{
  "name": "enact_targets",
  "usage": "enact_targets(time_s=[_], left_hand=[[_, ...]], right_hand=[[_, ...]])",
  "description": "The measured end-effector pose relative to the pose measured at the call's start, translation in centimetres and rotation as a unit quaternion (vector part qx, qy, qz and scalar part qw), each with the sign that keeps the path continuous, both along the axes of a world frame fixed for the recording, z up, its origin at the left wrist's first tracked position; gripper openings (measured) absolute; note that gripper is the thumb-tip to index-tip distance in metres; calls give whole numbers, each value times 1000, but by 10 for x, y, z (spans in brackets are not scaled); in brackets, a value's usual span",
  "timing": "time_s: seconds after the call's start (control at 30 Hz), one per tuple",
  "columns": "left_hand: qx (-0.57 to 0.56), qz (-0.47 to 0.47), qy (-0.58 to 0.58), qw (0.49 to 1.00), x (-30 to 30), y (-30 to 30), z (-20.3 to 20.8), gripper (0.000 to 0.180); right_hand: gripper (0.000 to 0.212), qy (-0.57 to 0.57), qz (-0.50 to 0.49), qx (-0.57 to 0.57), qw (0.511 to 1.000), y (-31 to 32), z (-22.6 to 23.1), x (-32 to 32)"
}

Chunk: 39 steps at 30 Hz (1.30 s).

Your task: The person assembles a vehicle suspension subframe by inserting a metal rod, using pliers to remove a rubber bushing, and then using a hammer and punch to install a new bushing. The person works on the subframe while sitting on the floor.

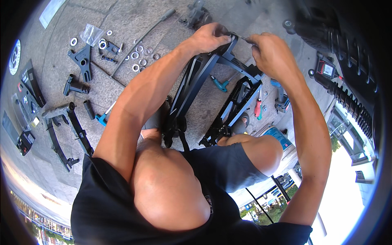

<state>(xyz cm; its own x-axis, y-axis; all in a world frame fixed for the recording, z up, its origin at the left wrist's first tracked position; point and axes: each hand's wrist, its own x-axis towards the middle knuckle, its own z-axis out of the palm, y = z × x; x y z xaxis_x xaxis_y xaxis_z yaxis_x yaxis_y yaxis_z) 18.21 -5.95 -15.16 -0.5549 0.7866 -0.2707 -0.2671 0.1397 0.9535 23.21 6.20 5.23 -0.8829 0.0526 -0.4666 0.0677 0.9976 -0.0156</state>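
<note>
Between my bent legs stands a black metal swingarm (199,86), its two long arms joined by a crosspiece near the top. My left hand (210,38) is closed around the swingarm's upper left end, thumb lying along the metal. My right hand (269,53) is closed, its thumb and fingers pinching a thin dark rod (242,38) that points left to the same end. Its far tip and what it touches are too small to make out. A teal T-handle tool (220,84) lies on the ground beyond the crosspiece.
At left lie a triangular bracket (83,61), metal rings (136,68), a plastic bag (92,34) and a black fork-shaped part (75,124). A long bar (143,37) crosses the paving. At right are a red-handled screwdriver (258,108), a cordless tool (281,100) and coil-spring shocks (347,94).
</note>
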Motion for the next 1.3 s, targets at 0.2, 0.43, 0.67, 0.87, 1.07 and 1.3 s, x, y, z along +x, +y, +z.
enact_targets(time_s=[0.2,0.43,0.67,0.87,1.07,1.3], left_hand=[[-10,0,55,998,-1,1,1,45],[-18,13,41,999,2,0,5,51],[102,15,-40,994,5,-2,-6,40],[108,-15,-115,987,-1,-4,-11,40],[86,18,-128,988,0,-1,-3,41],[8,7,21,1000,-3,2,6,43]], right_hand=[[29,40,-61,-35,997,9,-10,26],[28,56,-34,-35,997,17,8,26],[26,-10,20,-3,1000,10,18,6],[26,-21,31,9,999,6,17,0],[23,1,41,46,998,-7,8,18],[25,36,16,38,999,-3,1,44]])
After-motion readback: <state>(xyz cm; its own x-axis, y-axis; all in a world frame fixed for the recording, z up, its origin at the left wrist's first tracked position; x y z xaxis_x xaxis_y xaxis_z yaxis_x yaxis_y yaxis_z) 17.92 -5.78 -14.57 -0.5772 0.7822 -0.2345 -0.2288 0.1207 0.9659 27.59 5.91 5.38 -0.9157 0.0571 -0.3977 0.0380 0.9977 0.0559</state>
